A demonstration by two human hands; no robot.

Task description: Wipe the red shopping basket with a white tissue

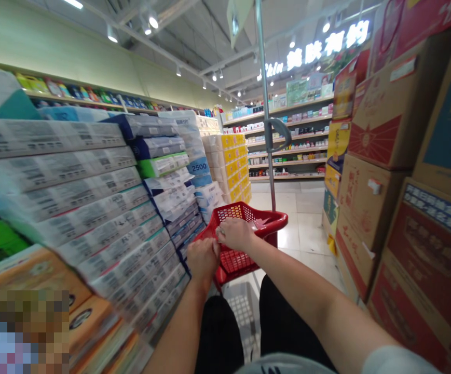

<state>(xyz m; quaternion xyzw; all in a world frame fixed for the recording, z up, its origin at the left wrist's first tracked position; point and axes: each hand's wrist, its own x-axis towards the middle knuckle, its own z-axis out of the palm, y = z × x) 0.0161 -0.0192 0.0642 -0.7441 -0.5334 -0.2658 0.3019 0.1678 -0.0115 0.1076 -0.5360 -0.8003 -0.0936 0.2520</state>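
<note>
A red plastic shopping cart with a perforated basket stands right in front of my legs. My left hand is wrapped round the near left end of its handle. Just ahead and to the right, my right hand grips the same handle, knuckles up. The two hands nearly touch. A pinkish item seems to lie inside the basket, partly hidden behind my right hand; its kind is unclear. From the cart's far side rises a tall metal pole with a dark curved hook on it.
Stacked tissue packs line the left side closely, with yellow-and-white packs beyond. Piled cardboard boxes wall the right side. Pale tiled floor leads to display shelves at the back. The lower left corner is pixelated.
</note>
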